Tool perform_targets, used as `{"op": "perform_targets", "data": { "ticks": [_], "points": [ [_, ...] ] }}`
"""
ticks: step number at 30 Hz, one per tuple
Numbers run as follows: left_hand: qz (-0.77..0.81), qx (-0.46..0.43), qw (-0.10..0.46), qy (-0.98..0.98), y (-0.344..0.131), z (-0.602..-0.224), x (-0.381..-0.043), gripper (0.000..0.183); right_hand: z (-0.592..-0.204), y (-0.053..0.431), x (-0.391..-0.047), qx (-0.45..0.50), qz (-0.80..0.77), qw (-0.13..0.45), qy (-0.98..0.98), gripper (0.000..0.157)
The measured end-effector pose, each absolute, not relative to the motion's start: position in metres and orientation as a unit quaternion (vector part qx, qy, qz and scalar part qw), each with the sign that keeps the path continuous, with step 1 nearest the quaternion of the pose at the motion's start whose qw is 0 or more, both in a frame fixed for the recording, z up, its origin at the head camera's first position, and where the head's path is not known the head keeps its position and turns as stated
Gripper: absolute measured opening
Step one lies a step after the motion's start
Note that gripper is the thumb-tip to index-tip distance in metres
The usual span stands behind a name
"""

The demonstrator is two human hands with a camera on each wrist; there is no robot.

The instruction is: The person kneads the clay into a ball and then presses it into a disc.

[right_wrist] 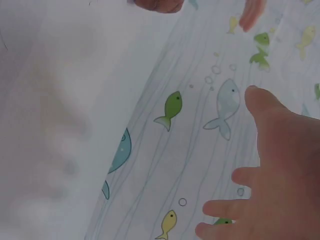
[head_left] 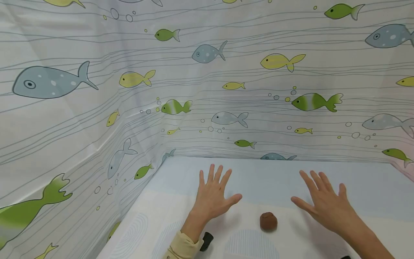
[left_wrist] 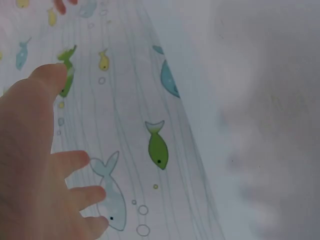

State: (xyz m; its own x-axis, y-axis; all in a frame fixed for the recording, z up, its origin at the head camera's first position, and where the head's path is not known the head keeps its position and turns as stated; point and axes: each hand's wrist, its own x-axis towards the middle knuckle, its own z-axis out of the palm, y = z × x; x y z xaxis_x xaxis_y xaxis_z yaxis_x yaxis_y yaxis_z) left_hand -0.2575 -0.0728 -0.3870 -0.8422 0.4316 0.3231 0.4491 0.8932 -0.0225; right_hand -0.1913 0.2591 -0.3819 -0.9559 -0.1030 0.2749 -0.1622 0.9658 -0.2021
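Note:
A small reddish-brown lump (head_left: 268,222), rounded with a slightly uneven top, rests on the pale table between the two hands. To its left, the left hand (head_left: 211,198) is raised with fingers spread and straight, holding nothing. On the other side, the right hand (head_left: 328,207) is likewise lifted, its fingers extended and the thumb pointing toward the lump. Neither hand touches it. In the right wrist view, part of the brown lump (right_wrist: 160,5) shows at the top edge, beyond the right hand (right_wrist: 287,165). The left hand (left_wrist: 35,155) fills the left side of its own wrist view.
The tabletop (head_left: 181,180) has a pale blue band and faint arch patterns. Behind and to the left hangs a white curtain (head_left: 200,97) printed with fish and wavy lines. A black strap piece (head_left: 206,241) sits at the left wrist, beside a cream sleeve (head_left: 183,246).

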Motion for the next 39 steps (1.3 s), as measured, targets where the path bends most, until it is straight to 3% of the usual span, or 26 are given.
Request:
{"op": "perform_targets", "data": {
  "ticks": [19, 27, 39],
  "points": [
    [-0.149, -0.249, 0.136, -0.947, -0.070, -0.385, -0.257, 0.082, -0.378, 0.245, -0.189, 0.100, 0.165, 0.119, -0.974, 0.092],
    [-0.214, -0.258, 0.109, -0.936, -0.066, -0.387, -0.257, 0.081, -0.380, 0.239, -0.189, 0.130, 0.162, 0.145, -0.967, 0.087],
    [-0.260, -0.263, 0.094, -0.924, -0.059, -0.389, -0.254, 0.076, -0.380, 0.230, -0.186, 0.126, 0.207, 0.117, -0.963, 0.085]
  ]
}}
